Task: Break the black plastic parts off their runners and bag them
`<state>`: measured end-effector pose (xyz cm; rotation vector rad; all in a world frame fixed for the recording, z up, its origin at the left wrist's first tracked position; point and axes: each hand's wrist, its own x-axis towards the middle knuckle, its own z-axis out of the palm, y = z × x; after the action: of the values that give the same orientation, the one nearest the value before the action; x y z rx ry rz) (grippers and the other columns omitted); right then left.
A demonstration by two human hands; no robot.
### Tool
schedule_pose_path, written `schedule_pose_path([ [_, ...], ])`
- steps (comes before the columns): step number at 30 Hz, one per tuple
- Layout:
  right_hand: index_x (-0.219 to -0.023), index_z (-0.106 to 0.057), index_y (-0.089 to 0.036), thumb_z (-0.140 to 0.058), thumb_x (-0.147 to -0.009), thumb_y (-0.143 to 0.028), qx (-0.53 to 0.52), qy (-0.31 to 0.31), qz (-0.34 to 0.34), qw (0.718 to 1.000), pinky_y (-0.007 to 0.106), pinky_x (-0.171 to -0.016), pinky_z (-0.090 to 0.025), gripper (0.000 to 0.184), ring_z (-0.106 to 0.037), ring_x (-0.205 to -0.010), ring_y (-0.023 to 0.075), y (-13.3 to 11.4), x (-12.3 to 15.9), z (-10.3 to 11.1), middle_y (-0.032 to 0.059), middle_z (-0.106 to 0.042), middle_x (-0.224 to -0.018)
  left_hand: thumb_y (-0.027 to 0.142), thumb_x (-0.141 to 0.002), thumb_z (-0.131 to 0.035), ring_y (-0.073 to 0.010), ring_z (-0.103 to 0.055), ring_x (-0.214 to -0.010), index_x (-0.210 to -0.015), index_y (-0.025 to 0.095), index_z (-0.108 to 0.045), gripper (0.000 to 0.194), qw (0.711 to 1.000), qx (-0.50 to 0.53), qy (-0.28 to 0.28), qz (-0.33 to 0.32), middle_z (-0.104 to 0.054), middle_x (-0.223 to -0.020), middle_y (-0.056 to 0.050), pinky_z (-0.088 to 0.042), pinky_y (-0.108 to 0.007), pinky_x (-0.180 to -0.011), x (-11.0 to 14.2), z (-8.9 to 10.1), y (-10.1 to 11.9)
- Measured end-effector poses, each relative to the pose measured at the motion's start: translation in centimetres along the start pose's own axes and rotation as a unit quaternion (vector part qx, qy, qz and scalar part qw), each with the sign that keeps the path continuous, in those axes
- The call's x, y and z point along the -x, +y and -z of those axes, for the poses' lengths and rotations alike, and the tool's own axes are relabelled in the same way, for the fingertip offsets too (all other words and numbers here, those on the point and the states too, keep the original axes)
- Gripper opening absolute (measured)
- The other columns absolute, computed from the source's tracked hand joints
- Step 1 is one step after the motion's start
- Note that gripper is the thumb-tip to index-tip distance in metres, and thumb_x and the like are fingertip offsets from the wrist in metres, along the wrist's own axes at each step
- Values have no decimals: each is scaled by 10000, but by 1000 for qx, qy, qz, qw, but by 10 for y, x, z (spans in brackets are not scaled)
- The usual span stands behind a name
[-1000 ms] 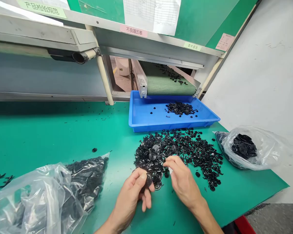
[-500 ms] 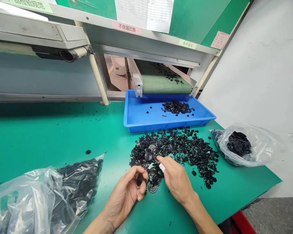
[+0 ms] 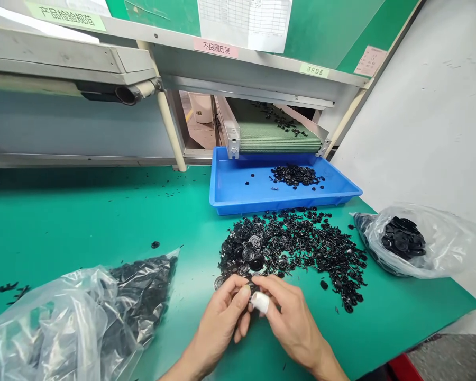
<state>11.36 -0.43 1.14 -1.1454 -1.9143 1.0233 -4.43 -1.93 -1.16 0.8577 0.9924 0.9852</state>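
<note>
My left hand [image 3: 226, 312] pinches a small black piece [image 3: 253, 288] between thumb and forefinger, the other fingers curled beneath. My right hand [image 3: 291, 312], with a white wrap [image 3: 261, 302] on its thumb, meets it there, fingers drawn in narrow; whether they grip the piece or only touch it, I cannot tell. The piece sits just at the near edge of a wide pile of black parts [image 3: 297, 241] on the green table [image 3: 83, 222] — round discs mostly toward my left, smaller stemmed bits toward my right.

Beyond the pile stands a shallow blue tray [image 3: 238, 193], a heap of black parts [image 3: 295, 174] right of its middle and a few strays on its floor. The end of a green conveyor belt [image 3: 257, 132] overhangs its back, with more parts scattered along the belt.

To my left lies a clear plastic bag [image 3: 75, 317], dark parts crammed toward its far, pointed corner and showing through the film. To my right another clear bag [image 3: 448, 238] lies with its mouth spread, black discs [image 3: 403, 238] stacked loosely inside.
</note>
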Motion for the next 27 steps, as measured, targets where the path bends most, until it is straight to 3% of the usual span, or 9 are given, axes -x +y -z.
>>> schedule_pose_path([
  [4, -1019, -634, -199, -455, -847, -90, 49, -20, 34, 998, 242, -627, -447, 271, -551, -662, 133, 2, 5, 5, 7, -620, -782, 527, -873, -534, -41, -284, -338, -769, 189, -521, 354, 999, -50, 0, 18, -409, -409, 103, -187, -157, -355, 2, 0, 2],
  [8, -926, -634, -194, -465, -872, -143, 43, -29, 48, 997, 233, -583, -401, 184, -508, -612, 123, 2, 4, 3, -14, -587, -704, 570, -839, -551, -30, -273, -355, -731, 193, -487, 397, 999, -50, 18, 7, -415, -496, 100, -158, -155, -351, 4, -4, 2],
  [15, -868, -619, -183, -421, -943, -214, 13, 24, 2, 1000, 219, -532, -399, 214, -516, -532, 108, 4, -1, -8, -30, -573, -609, 557, -862, -525, -23, -309, -327, -709, 185, -480, 404, 998, -47, 34, 2, -477, -505, 81, -192, -143, -333, 3, -7, 0],
  [19, -1036, -604, -188, -376, -893, -74, 125, 44, 47, 990, 256, -700, -474, 293, -609, -772, 148, 7, -19, 7, 46, -633, -917, 514, -861, -560, -18, -375, -308, -720, 177, -498, 371, 998, 37, 53, 6, -565, -560, 52, -235, -137, -315, 3, -4, 2],
  [21, -1072, -602, -193, -399, -859, -49, 206, 52, 47, 976, 287, -757, -480, 328, -609, -867, 175, 8, -30, 12, 73, -603, -1042, 478, -845, -603, -17, -389, -309, -865, 178, -557, 304, 994, 89, 65, 11, -588, -593, 52, -248, -130, -312, 2, -2, 7],
  [24, -1028, -621, -198, -448, -841, -55, 287, 42, 14, 957, 278, -695, -472, 292, -603, -798, 176, 11, -39, 9, 61, -598, -997, 423, -820, -655, -31, -423, -330, -1101, 183, -567, 379, 986, 151, 64, 24, -585, -609, 54, -294, -133, -310, 1, 0, 14],
  [27, -934, -623, -199, -443, -822, -30, 287, 60, 10, 956, 257, -678, -443, 271, -582, -762, 156, 14, -40, 4, 38, -592, -937, 387, -823, -656, -54, -503, -410, -1008, 169, -610, 290, 978, 200, 49, 23, -598, -695, 24, -356, -143, -320, 0, 3, 17],
])
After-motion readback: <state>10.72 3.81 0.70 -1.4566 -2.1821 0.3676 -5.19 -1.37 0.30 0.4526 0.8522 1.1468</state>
